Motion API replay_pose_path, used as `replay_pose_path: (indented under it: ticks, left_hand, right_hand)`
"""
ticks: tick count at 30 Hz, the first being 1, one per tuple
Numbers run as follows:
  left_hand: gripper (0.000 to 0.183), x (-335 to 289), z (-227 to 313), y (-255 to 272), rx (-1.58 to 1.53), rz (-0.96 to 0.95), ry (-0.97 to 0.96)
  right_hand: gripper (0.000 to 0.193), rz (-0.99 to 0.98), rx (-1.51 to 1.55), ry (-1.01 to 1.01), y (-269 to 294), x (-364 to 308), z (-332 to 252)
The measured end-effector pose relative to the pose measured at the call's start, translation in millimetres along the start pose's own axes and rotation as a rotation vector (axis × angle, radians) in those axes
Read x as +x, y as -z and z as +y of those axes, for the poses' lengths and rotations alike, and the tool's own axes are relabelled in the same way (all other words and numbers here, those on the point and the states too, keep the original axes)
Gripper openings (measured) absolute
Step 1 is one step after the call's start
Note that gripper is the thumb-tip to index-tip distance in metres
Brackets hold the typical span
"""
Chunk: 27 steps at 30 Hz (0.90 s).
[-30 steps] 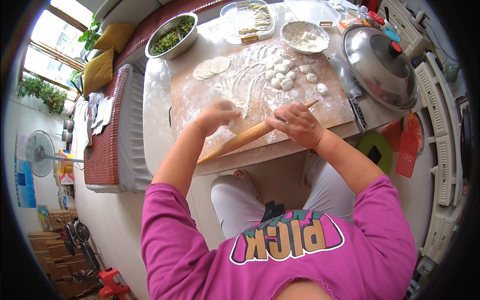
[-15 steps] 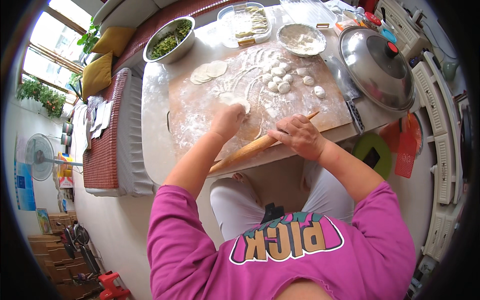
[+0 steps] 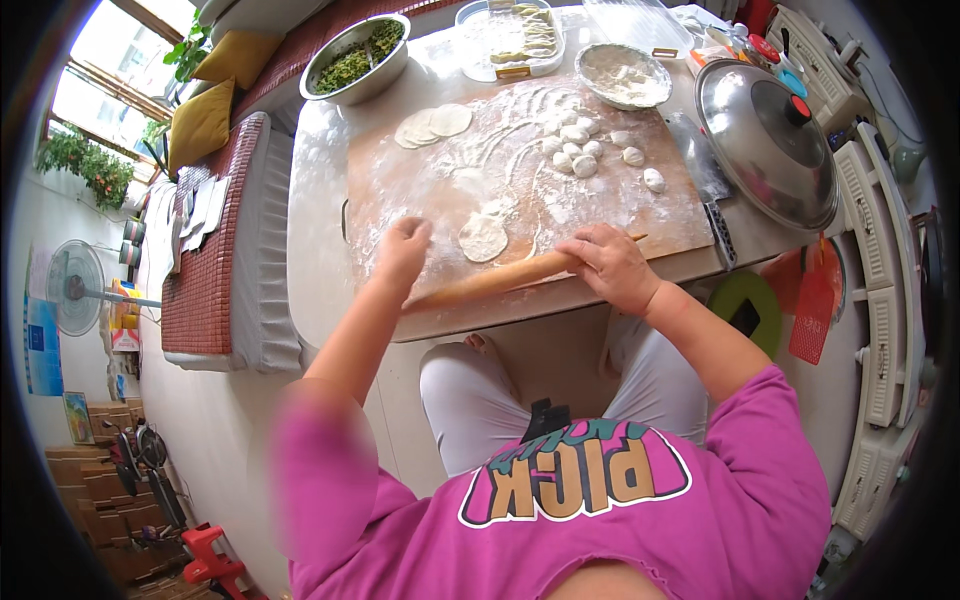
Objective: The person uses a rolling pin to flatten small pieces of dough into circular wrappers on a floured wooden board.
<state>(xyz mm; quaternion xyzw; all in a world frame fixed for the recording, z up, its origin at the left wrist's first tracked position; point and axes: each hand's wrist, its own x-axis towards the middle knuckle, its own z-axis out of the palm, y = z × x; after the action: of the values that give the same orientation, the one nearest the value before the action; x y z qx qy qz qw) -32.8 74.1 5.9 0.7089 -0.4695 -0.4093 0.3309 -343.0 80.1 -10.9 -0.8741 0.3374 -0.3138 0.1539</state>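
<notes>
greens (image 3: 345, 70), flour (image 3: 615, 76) in bowls (image 3: 385, 78); right hand (image 3: 612, 268) round rolling pin (image 3: 500, 279), left hand (image 3: 404, 243) perhaps curled

The left sleeve (image 3: 325, 455) smears into blur; the left hand (image 3: 404, 243) curls its fingertips from sight, its grip unclear; the right hand (image 3: 612, 265) covers part of the rolling pin (image 3: 490, 279); stacked dough rounds (image 3: 450, 120) partly hide one another; the upper edge crops a clear plastic box (image 3: 640, 22).
</notes>
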Motion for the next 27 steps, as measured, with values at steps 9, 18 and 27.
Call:
replay_pose_path:
  ticks: [9, 18, 27]
  left_hand:
    - [0.067, 17, -38, 19, 0.821, 0.243, -0.082]
    - [0.069, 22, -27, 15, 0.886, 0.272, -0.163]
    - [0.049, 17, -3, -25, 0.602, 0.001, -0.61]
  right_hand:
    - [0.051, -0.295, -0.346, -0.243, -40, 79, 28]
    - [0.057, -0.471, -0.292, -0.363, -30, 74, 25]
    - [0.038, -0.152, -0.201, -0.091, -34, 26, 11]
